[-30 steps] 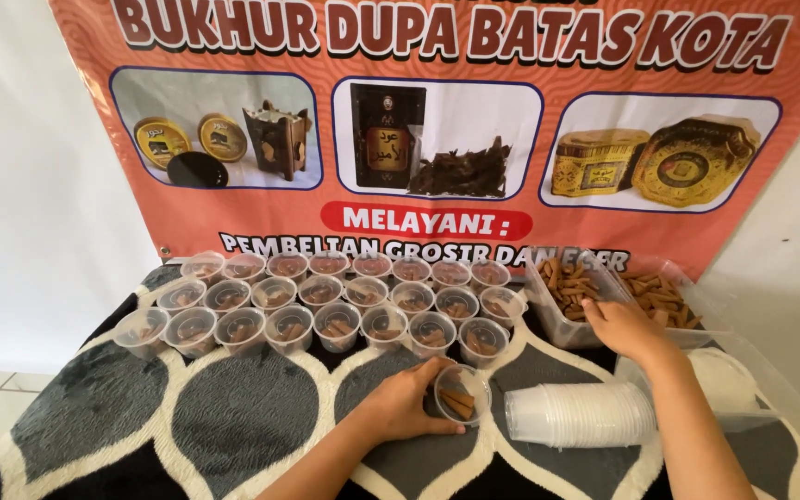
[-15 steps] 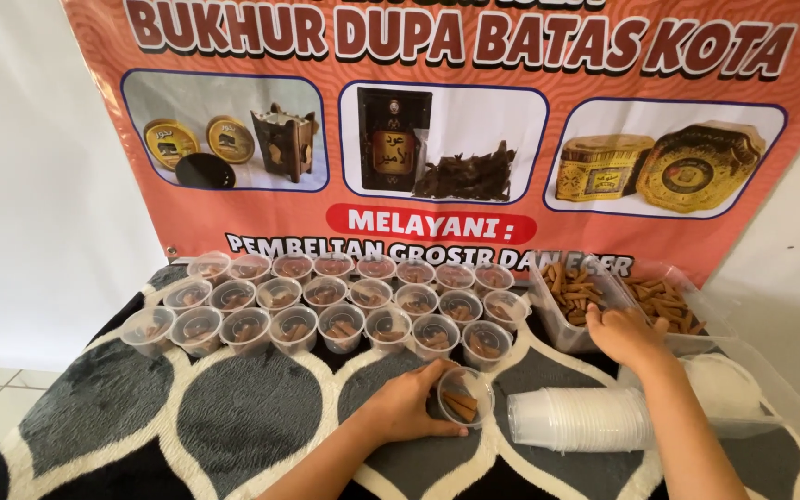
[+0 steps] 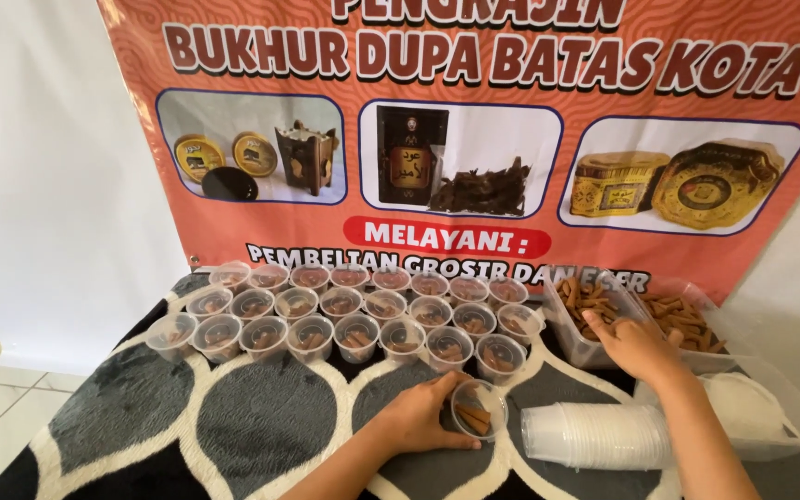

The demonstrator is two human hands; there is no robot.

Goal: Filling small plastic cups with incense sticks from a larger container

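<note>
My left hand grips a small clear plastic cup tilted on the patterned mat, with a few brown incense cones inside it. My right hand reaches into a clear plastic tub full of brown cones, its fingers down among the cones; whether they hold any is hidden. Beyond my hands stand three rows of filled clear cups.
A stack of empty clear cups lies on its side at the right, by a plastic bag. A second tub of cones sits further right. An orange banner hangs behind. The black-and-grey mat covers the surface.
The camera has tilted slightly. My right hand has shifted a little at the tub's edge. My left hand still holds the cup in the same spot.
</note>
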